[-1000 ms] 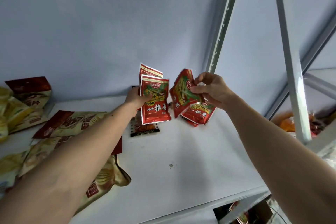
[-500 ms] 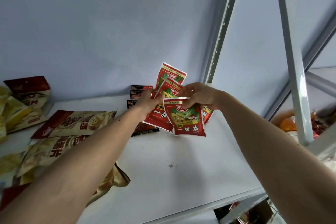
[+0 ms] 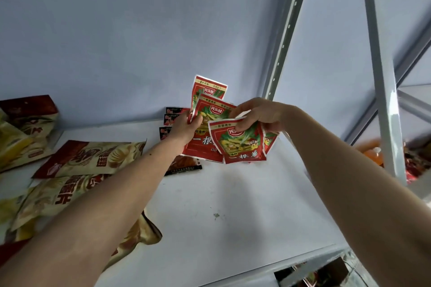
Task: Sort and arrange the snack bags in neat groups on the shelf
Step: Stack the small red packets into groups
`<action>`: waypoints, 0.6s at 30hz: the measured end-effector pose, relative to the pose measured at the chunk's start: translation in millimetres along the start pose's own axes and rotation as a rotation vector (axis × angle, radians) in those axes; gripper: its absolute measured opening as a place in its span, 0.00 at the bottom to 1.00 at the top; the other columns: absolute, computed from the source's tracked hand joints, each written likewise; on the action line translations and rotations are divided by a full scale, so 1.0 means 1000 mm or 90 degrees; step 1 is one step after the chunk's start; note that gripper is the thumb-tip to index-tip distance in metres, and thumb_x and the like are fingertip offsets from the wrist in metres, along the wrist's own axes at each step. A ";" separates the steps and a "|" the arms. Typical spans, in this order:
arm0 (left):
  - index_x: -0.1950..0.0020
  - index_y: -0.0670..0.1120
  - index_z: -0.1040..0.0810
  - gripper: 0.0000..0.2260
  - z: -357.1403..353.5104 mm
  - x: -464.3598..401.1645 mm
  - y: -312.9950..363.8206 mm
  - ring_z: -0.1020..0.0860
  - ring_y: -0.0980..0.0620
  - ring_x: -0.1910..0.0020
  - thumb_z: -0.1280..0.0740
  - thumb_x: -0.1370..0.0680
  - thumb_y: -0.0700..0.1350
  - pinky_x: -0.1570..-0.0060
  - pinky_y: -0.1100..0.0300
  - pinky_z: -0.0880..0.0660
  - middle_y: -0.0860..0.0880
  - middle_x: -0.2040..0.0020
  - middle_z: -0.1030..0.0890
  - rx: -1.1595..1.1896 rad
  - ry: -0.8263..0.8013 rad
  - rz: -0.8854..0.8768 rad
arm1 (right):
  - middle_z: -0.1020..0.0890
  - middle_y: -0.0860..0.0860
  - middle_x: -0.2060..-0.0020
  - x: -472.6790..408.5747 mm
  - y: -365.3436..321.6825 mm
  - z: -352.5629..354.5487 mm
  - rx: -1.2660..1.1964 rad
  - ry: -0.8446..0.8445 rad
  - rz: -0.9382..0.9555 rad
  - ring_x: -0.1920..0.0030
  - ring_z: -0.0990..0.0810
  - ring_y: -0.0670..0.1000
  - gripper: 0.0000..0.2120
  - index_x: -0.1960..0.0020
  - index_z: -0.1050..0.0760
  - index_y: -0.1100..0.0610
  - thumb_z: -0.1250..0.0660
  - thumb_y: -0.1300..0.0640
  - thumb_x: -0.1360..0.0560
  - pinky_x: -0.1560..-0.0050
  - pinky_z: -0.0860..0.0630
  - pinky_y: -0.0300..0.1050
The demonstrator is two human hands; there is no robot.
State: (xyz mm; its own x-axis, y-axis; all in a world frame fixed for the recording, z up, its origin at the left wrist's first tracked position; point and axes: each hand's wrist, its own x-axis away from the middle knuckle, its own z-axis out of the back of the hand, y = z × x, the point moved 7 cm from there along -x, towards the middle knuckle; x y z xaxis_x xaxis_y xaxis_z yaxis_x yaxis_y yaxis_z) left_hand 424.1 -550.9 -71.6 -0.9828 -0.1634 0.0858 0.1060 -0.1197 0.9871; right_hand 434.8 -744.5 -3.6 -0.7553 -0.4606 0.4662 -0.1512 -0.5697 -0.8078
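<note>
Near the back of the white shelf (image 3: pixel 210 205), my left hand (image 3: pixel 184 127) grips two small red snack packets (image 3: pixel 207 109), fanned upright. My right hand (image 3: pixel 258 115) pinches the top edge of a third red packet (image 3: pixel 240 144) and holds it against the front of the other two. Another red packet (image 3: pixel 270 141) peeks out behind my right hand; whether it is held or lying on the shelf is unclear. Small dark packets (image 3: pixel 172 115) lie behind my left hand, and one more dark packet (image 3: pixel 184 166) lies below it.
Large yellow and maroon chip bags (image 3: pixel 91 156) lie in a loose heap over the shelf's left side. Grey metal uprights (image 3: pixel 382 91) stand at the right, with orange and red goods (image 3: pixel 373 154) beyond them. The pale wall closes the back.
My right hand has brought its red packet leftward, from apart on the right to against the packets in my left hand. The left hand's packets have tilted a little to the right.
</note>
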 end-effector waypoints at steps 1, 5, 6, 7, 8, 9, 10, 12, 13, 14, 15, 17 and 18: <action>0.46 0.50 0.26 0.06 0.000 -0.001 0.001 0.18 0.43 0.50 0.36 0.20 0.51 0.50 0.48 0.22 0.43 0.47 0.18 0.002 0.001 -0.004 | 0.16 0.56 0.47 0.001 -0.001 -0.004 0.008 -0.034 -0.003 0.50 0.16 0.61 0.17 0.44 0.20 0.56 0.25 0.67 0.32 0.51 0.19 0.56; 0.43 0.48 0.25 0.09 -0.004 -0.001 0.005 0.17 0.47 0.52 0.36 0.20 0.50 0.47 0.47 0.23 0.46 0.49 0.17 0.010 0.012 -0.024 | 0.18 0.58 0.43 -0.005 -0.005 -0.017 -0.021 -0.096 0.022 0.49 0.16 0.59 0.14 0.44 0.23 0.59 0.29 0.69 0.29 0.55 0.18 0.51; 0.42 0.48 0.25 0.10 -0.006 0.000 0.006 0.17 0.48 0.53 0.36 0.20 0.50 0.47 0.48 0.23 0.47 0.50 0.17 0.015 0.013 -0.023 | 0.19 0.58 0.42 -0.006 -0.004 -0.017 -0.036 -0.098 0.025 0.49 0.16 0.58 0.15 0.44 0.23 0.61 0.30 0.70 0.28 0.56 0.18 0.50; 0.41 0.48 0.26 0.10 -0.007 0.001 0.006 0.17 0.49 0.53 0.36 0.20 0.50 0.47 0.48 0.23 0.48 0.50 0.17 0.034 0.016 -0.013 | 0.19 0.59 0.42 -0.009 -0.002 -0.016 -0.048 -0.085 0.024 0.49 0.16 0.58 0.15 0.43 0.23 0.61 0.29 0.70 0.29 0.57 0.18 0.50; 0.40 0.48 0.26 0.11 -0.007 0.002 0.005 0.17 0.48 0.53 0.36 0.20 0.51 0.47 0.48 0.22 0.48 0.49 0.17 0.063 0.018 0.007 | 0.18 0.58 0.43 -0.011 0.000 -0.014 -0.049 -0.046 0.023 0.49 0.16 0.59 0.16 0.43 0.23 0.61 0.28 0.69 0.30 0.58 0.18 0.49; 0.39 0.47 0.26 0.12 -0.009 0.003 0.004 0.17 0.47 0.53 0.36 0.20 0.50 0.47 0.46 0.22 0.47 0.49 0.17 0.099 0.015 0.028 | 0.18 0.57 0.45 -0.014 0.002 -0.009 -0.028 0.023 0.028 0.51 0.16 0.58 0.17 0.45 0.22 0.60 0.26 0.68 0.31 0.59 0.18 0.48; 0.38 0.47 0.26 0.13 -0.011 0.004 0.003 0.16 0.47 0.52 0.36 0.20 0.50 0.48 0.46 0.22 0.47 0.48 0.16 0.133 0.004 0.044 | 0.17 0.56 0.46 -0.017 0.004 -0.002 0.005 0.105 0.037 0.52 0.16 0.57 0.17 0.47 0.22 0.58 0.23 0.66 0.33 0.61 0.18 0.47; 0.39 0.47 0.25 0.12 -0.016 0.007 0.005 0.17 0.47 0.50 0.38 0.19 0.49 0.48 0.46 0.22 0.46 0.48 0.16 0.170 -0.026 0.053 | 0.17 0.53 0.49 -0.021 0.004 0.008 0.047 0.255 0.070 0.55 0.16 0.54 0.18 0.50 0.22 0.54 0.20 0.63 0.36 0.59 0.17 0.47; 0.38 0.47 0.25 0.12 -0.018 0.008 0.006 0.17 0.47 0.49 0.38 0.19 0.50 0.47 0.46 0.22 0.46 0.47 0.16 0.175 -0.036 0.050 | 0.16 0.52 0.50 -0.023 0.005 0.009 0.046 0.300 0.087 0.55 0.16 0.53 0.18 0.51 0.23 0.53 0.19 0.62 0.37 0.56 0.17 0.49; 0.38 0.48 0.25 0.12 -0.020 0.009 0.007 0.17 0.48 0.48 0.39 0.19 0.50 0.46 0.47 0.23 0.47 0.46 0.16 0.174 -0.040 0.046 | 0.16 0.52 0.50 -0.025 0.006 0.010 0.039 0.329 0.100 0.55 0.16 0.53 0.18 0.54 0.23 0.52 0.19 0.61 0.38 0.54 0.17 0.51; 0.39 0.49 0.25 0.12 -0.020 0.009 0.007 0.18 0.49 0.47 0.40 0.19 0.51 0.46 0.48 0.23 0.48 0.45 0.17 0.170 -0.042 0.042 | 0.16 0.52 0.50 -0.026 0.007 0.009 0.026 0.345 0.109 0.55 0.16 0.53 0.18 0.56 0.24 0.51 0.19 0.61 0.38 0.53 0.17 0.52; 0.43 0.53 0.24 0.09 -0.023 0.010 0.008 0.18 0.50 0.47 0.40 0.19 0.53 0.45 0.49 0.24 0.49 0.45 0.17 0.165 -0.056 0.041 | 0.16 0.52 0.49 -0.025 0.006 0.006 0.005 0.367 0.127 0.53 0.16 0.53 0.17 0.55 0.24 0.52 0.20 0.62 0.37 0.51 0.17 0.52; 0.44 0.53 0.25 0.08 -0.024 0.010 0.007 0.19 0.51 0.47 0.38 0.20 0.53 0.45 0.49 0.24 0.49 0.45 0.17 0.164 -0.063 0.040 | 0.17 0.51 0.48 -0.023 0.004 0.005 0.007 0.379 0.138 0.52 0.16 0.53 0.17 0.53 0.24 0.53 0.20 0.62 0.37 0.50 0.17 0.51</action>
State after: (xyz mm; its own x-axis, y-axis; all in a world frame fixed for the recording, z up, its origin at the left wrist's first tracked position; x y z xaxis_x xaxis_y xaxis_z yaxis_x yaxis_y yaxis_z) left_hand 418.3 -577.2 -66.8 -0.9870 -0.0640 0.1474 0.1372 0.1427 0.9802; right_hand 454.8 -739.1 -15.8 -0.9938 -0.1104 0.0087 0.0497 -0.5148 -0.8559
